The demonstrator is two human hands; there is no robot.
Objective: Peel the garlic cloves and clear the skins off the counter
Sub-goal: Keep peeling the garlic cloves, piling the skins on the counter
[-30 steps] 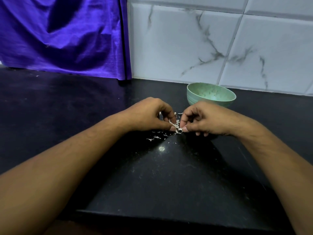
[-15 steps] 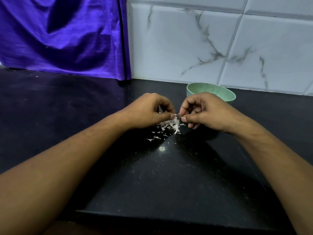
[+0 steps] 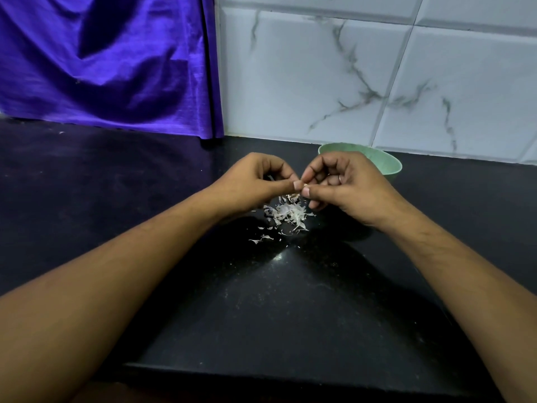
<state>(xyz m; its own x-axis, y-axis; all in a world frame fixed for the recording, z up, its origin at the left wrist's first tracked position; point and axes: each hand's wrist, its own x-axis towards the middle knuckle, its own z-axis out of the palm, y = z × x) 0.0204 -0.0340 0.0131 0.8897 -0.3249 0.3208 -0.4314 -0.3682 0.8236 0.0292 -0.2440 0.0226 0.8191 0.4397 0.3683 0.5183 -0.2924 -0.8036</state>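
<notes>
Near the middle of the frame the left hand (image 3: 255,181) and the right hand (image 3: 348,190) meet thumb tip to thumb tip, raised a little above the dark bench (image 3: 290,301). The fingers (image 3: 296,185) of both hands are curled inward and pinch one small pale thing between them, the garlic clove (image 3: 305,186). Only a sliver of it shows beside the thumbnails, so its shape and how much skin it carries cannot be made out.

Directly below the hands, a loose heap of white skins (image 3: 286,213) lies on the bench, with thinner flakes scattered toward the lower left of the heap. The top edge of the heap runs under the hands, and whether any whole cloves lie in it cannot be told.

Behind the right hand stands a green bowl (image 3: 389,164). The hand covers most of its left side and its mouth, so its contents are hidden. A thin ring (image 3: 339,178) shows on one curled right finger.

Both forearms are cut off by the lower corners of the frame. Purple cloth (image 3: 116,62) fills the upper left, and marbled white tiles (image 3: 348,77) fill the upper right.
</notes>
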